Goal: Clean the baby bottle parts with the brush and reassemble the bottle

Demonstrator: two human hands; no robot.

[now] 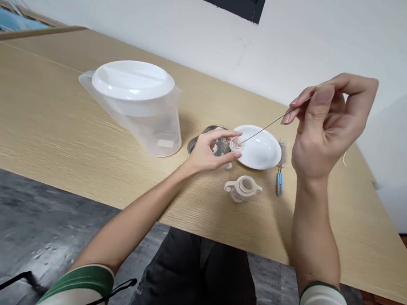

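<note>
Between thumb and fingertips, my left hand (213, 149) grips a small clear plastic ring-shaped part (237, 144) over the table, beside the white bowl. My right hand (325, 121) is raised higher on the right, its thumb and fingers pinching a thin wire (274, 122). The wire slants down to the left, and its lower end reaches the clear part. Just below stands a small whitish bottle (244, 188) with two side handles and an open top. Behind my left hand a metal tray (192, 144) is partly hidden, with small pieces in it.
A large translucent pitcher (138, 111) with a white lid stands on the wooden table (48, 107), left of my left hand. The white bowl (262, 149) lies behind the bottle. A blue-handled brush (280, 181) rests right of the bowl. A white wall rises behind the table.
</note>
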